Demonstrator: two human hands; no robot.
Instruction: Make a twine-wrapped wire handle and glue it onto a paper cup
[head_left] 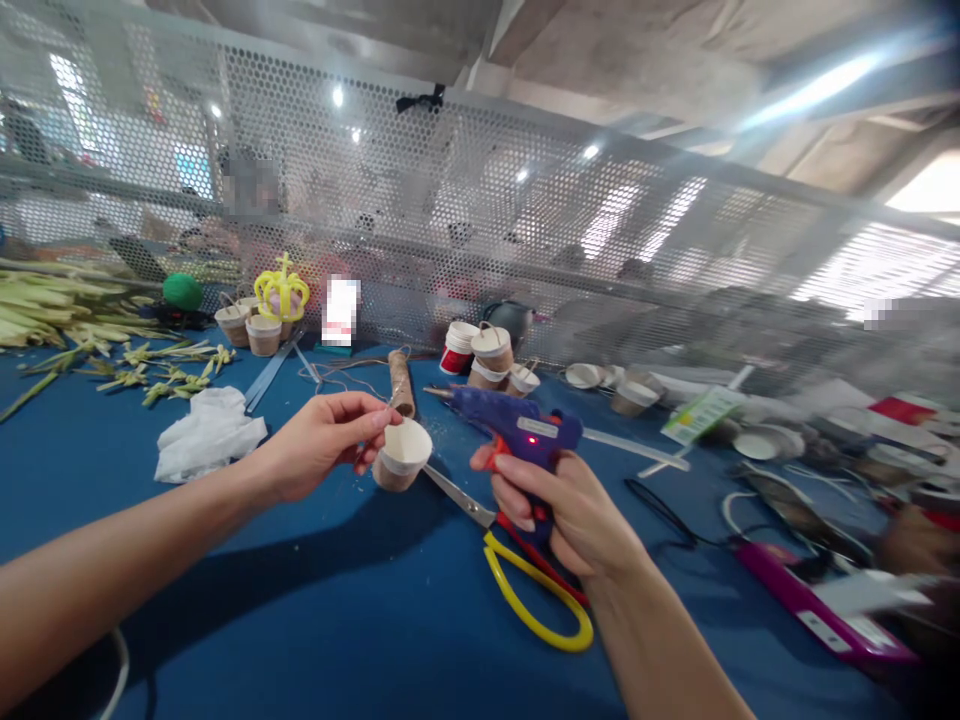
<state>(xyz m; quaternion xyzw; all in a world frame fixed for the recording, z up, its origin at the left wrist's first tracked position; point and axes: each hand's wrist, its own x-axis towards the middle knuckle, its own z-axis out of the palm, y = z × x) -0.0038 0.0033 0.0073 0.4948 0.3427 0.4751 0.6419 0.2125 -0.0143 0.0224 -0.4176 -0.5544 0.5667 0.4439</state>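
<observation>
My right hand [536, 500] is wrapped round the handle of a blue glue gun [517, 420] with a lit red light; its nozzle points left and a clear stick juts from its back. My left hand [341, 440] is pinched at the upper rim of a small cup [403, 455] with a white inside and a brown wrapped lower part. What the fingertips hold is too small to name. Below the glue gun lie scissors [540, 600] with yellow and red handles, their blades reaching toward the cup. Behind the cup stands a brown roll [401, 380] of twine.
Several wrapped cups [264, 335] stand at the back left, with more beside a red and white tub [457, 348]. A crumpled white cloth [208, 435] and pale green strips [60, 305] lie left. A purple power strip [817, 610] is at right. Perforated metal panels [525, 220] rise behind.
</observation>
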